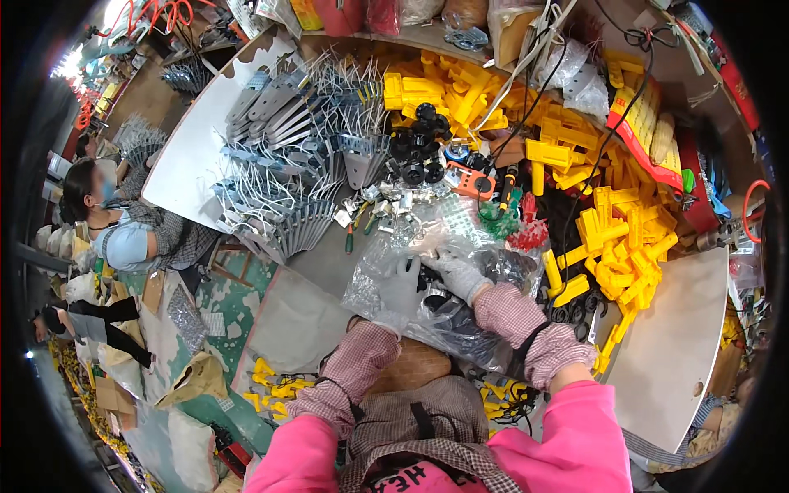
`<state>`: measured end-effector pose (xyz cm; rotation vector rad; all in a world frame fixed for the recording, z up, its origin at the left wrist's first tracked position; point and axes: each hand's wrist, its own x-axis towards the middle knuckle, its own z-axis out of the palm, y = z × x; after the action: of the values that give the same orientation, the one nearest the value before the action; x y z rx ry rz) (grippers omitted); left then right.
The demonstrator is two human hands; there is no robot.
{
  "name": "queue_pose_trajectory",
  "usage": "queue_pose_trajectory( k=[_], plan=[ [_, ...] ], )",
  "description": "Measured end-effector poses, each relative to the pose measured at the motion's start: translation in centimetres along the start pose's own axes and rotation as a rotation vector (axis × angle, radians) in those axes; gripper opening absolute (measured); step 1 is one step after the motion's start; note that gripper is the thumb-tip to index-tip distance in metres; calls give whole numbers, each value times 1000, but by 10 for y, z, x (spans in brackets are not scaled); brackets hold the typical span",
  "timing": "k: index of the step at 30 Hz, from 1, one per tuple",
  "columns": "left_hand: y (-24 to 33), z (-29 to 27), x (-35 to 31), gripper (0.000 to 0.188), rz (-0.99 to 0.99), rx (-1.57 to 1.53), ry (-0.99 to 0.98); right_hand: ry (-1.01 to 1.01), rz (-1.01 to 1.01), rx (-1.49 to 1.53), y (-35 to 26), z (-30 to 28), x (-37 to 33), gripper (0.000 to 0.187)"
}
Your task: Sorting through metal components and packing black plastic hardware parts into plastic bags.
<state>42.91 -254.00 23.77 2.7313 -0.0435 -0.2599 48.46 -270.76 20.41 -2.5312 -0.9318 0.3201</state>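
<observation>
A large clear plastic bag (pixel 370 283) lies in front of me at the table's near edge, with black plastic parts (pixel 448 311) inside it. My left hand (pixel 400 289), in a pale glove, is at the bag's left side with its fingers closed on the film. Glare on the plastic partly hides those fingers. My right hand (pixel 457 273), also gloved, grips the bag from the right, its fingertips close to the left hand's. Some black parts show between the two hands. Just beyond them are small metal pieces (pixel 399 201) and a sheet of pale green dotted material (pixel 464 215).
Grey metal plates with white wires (pixel 279 164) are stacked at left. Yellow plastic housings (pixel 629 238) heap up at right and behind. Black round knobs (pixel 419 148), an orange meter (pixel 470 179) and a screwdriver (pixel 509 182) lie at centre. A person (pixel 123 222) sits at far left.
</observation>
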Motion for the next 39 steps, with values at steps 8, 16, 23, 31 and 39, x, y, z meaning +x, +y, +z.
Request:
queue_pose_trajectory(
  k=[8, 16, 23, 31, 39],
  plan=[
    [-23, 15, 2, 66, 170, 19, 100, 126, -133, -9, 9, -6, 8, 49],
    [-25, 21, 14, 38, 194, 264, -62, -73, 232, 512, -21, -78, -2, 44],
    [-11, 8, 26, 27, 334, 251, -80, -158, 264, 2470, 22, -96, -5, 40],
    [-17, -17, 12, 33, 202, -348, 26, 38, 34, 2608, 40, -127, 92, 32],
    [-17, -96, 32, 34, -535, -2016, -219, 196, 77, 2405, 30, -151, 162, 32]
  ],
)
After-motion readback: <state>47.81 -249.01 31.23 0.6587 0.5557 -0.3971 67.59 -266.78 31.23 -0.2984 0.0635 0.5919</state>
